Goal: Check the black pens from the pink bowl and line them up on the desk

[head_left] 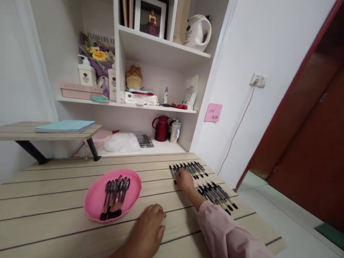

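My right hand point(185, 179) reaches to the left end of the back row of pens point(197, 169), its fingers pinched together on a black-capped pen point(172, 173). Part of that row is hidden behind the hand. Nearer to me, a second row of pens point(215, 195) lies beside my right wrist. My left hand point(149, 227) rests palm down on the table, fingers slightly bent, thumb apart, holding nothing. To its left is a pink scalloped plate point(92, 200) with several capped pens point(115, 197) lying side by side in it.
The slatted wooden table point(67, 229) meets a white shelf unit point(161, 48) at the back. A raised stand point(16, 132) with blue paper point(66, 125) is at the left. A red jug point(161, 128) and a light cup point(175, 131) stand on the lowest shelf.
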Motion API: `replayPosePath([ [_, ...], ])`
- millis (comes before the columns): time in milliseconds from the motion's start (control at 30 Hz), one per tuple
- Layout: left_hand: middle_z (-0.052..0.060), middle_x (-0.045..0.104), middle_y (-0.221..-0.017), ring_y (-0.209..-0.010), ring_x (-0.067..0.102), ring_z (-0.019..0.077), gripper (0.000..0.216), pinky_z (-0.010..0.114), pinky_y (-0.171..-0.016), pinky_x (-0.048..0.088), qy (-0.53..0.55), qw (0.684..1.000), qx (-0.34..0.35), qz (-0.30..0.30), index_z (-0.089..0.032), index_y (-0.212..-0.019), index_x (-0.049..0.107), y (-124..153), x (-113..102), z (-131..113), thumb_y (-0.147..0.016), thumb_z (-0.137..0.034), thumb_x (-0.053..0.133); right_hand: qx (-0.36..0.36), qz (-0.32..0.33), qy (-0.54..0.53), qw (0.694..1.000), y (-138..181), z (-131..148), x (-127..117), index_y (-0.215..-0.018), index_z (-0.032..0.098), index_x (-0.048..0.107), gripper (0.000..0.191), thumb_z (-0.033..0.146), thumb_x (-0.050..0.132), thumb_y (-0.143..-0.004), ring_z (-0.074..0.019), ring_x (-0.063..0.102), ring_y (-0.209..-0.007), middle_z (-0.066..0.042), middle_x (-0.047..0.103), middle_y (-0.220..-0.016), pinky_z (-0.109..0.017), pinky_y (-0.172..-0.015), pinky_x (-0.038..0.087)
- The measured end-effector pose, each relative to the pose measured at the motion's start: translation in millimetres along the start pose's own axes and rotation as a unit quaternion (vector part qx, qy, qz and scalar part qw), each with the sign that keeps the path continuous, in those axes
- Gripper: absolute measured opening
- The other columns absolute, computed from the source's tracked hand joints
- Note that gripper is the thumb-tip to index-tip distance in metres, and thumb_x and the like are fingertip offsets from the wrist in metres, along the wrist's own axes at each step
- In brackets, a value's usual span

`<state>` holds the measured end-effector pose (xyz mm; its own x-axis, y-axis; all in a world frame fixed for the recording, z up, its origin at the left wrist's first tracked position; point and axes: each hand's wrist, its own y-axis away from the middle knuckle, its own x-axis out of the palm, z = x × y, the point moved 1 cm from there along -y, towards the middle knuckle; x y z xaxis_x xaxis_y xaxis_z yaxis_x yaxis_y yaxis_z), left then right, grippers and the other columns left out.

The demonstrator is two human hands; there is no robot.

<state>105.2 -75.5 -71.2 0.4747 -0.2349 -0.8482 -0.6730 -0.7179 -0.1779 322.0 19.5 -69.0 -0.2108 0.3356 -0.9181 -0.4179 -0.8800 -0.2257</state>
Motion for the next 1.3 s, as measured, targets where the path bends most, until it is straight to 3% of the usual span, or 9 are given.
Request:
replayPosePath([
  [300, 0.005, 0.053, -0.105, -0.099, 0.045, 0.0205, 0.029, 0.034, -0.089, 0.035, 0.008, 1.000, 0.013, -0.013, -0.022, -0.098, 0.057, 1, 2, 4, -0.073, -0.012, 0.047, -0.011, 0.011, 0.013, 1.000, 0, -3, -10, -0.088, 0.014, 0.062, 0.018, 0.014, 0.046, -0.080, -0.0169, 0.062, -0.079, -0.009, 0.068, -0.082, -0.022, -0.067, 0.039],
  [533, 0.005, 0.054, -0.104, -0.098, 0.045, 0.0208, 0.028, 0.035, -0.089, 0.036, 0.010, 1.000, 0.012, -0.020, -0.022, -0.097, 0.058, 0, 3, 3, -0.073, -0.012, 0.048, -0.010, 0.035, 0.042, 0.998, 15, 4, -1, -0.085, 0.009, 0.065, 0.033, 0.037, 0.052, -0.078, -0.0243, 0.063, -0.086, -0.019, 0.067, -0.089, -0.028, -0.071, 0.043],
  [867, 0.006, 0.054, -0.105, -0.100, 0.045, 0.0209, 0.029, 0.034, -0.090, 0.036, 0.004, 1.000, 0.005, -0.005, -0.022, -0.098, 0.058, 1, -2, -1, -0.073, -0.013, 0.046, 0.004, 0.029, 0.048, 0.998, 17, 5, -1, -0.090, 0.008, 0.064, 0.024, 0.023, 0.050, -0.076, -0.0250, 0.063, -0.089, -0.021, 0.066, -0.093, -0.030, -0.074, 0.043],
  [1133, 0.006, 0.055, -0.105, -0.100, 0.047, 0.0205, 0.029, 0.034, -0.090, 0.037, 0.001, 1.000, 0.013, -0.015, -0.022, -0.099, 0.058, 1, 1, 4, -0.073, -0.013, 0.047, -0.010, 0.015, 0.028, 0.999, 20, 1, -9, -0.087, 0.007, 0.063, 0.024, 0.025, 0.052, -0.076, -0.0272, 0.062, -0.086, -0.021, 0.066, -0.089, -0.031, -0.071, 0.043],
  [1300, 0.006, 0.058, -0.104, -0.098, 0.049, 0.0201, 0.030, 0.032, -0.089, 0.039, 0.014, 0.999, 0.027, -0.018, -0.023, -0.098, 0.059, 0, -2, 0, -0.073, -0.014, 0.046, -0.044, 0.011, 0.011, 0.999, 44, 14, -20, -0.086, 0.010, 0.063, 0.018, 0.021, 0.053, -0.076, -0.0242, 0.062, -0.081, -0.017, 0.066, -0.084, -0.029, -0.068, 0.041],
])
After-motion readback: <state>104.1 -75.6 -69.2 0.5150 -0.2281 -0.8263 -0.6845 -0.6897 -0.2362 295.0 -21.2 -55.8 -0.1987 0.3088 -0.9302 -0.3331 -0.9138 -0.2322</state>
